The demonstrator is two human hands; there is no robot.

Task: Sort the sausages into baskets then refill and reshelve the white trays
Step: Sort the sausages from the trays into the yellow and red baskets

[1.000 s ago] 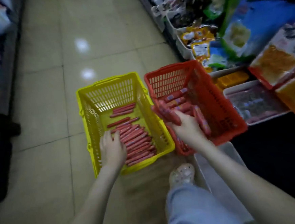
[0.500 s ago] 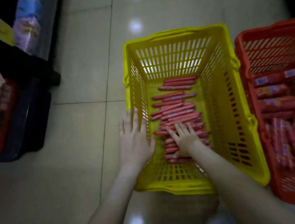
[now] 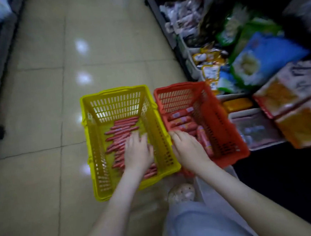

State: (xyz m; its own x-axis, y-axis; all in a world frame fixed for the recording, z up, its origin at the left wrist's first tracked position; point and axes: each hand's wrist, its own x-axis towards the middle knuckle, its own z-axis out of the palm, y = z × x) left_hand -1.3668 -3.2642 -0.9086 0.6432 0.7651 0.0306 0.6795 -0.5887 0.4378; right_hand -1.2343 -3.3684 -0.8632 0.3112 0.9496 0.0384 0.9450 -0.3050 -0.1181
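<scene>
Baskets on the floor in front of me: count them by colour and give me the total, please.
yellow basket: 1
red basket: 1
Total: 2

Snack packets (image 3: 209, 57) and a blue bag (image 3: 268, 55) flank the tiled floor (image 3: 108, 47).

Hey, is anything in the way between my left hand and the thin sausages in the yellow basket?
Nothing visible does. The left hand is inside the open-topped yellow basket, directly over the thin sausages, with no other item between them.
</scene>
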